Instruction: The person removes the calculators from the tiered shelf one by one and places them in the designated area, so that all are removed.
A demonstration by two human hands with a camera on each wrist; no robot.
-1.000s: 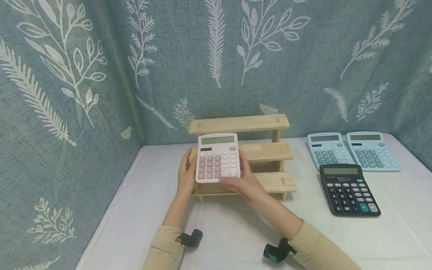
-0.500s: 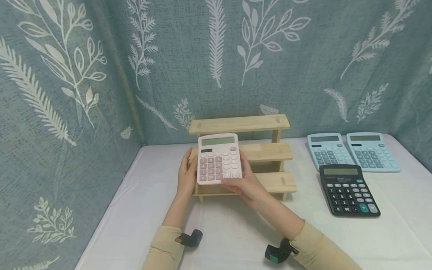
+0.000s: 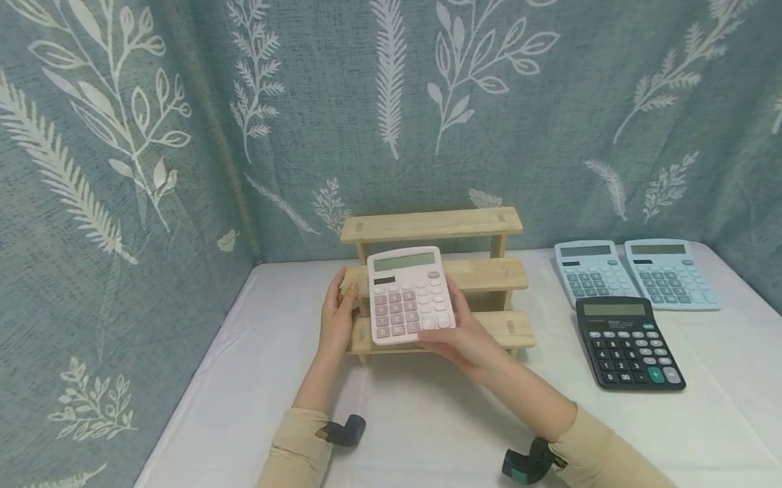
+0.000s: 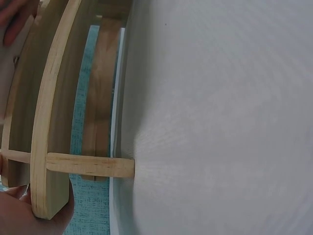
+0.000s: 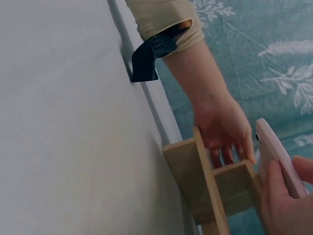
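A pink calculator (image 3: 402,283) with a grey-green display is held tilted up in front of a three-step wooden stand (image 3: 485,273). My right hand (image 3: 467,344) grips its lower right corner, thumb on the front by the bottom keys. In the right wrist view the calculator (image 5: 279,156) shows edge-on, pinched by the right hand (image 5: 288,203) beside the stand. At the stand's left end is my left hand (image 3: 335,323). In the left wrist view, the left hand's (image 4: 29,213) fingers curl round the end of a board (image 4: 43,107).
Two light blue calculators (image 3: 597,269) (image 3: 673,273) lie side by side at the back right of the white table (image 3: 397,430). A black calculator (image 3: 630,343) lies in front, its top edge close to them. A leaf-patterned teal curtain (image 3: 361,116) hangs behind.
The pink calculator and my right hand have moved right and slightly down, away from the left hand, and the calculator has turned a little. The left hand stays at the stand's left end.
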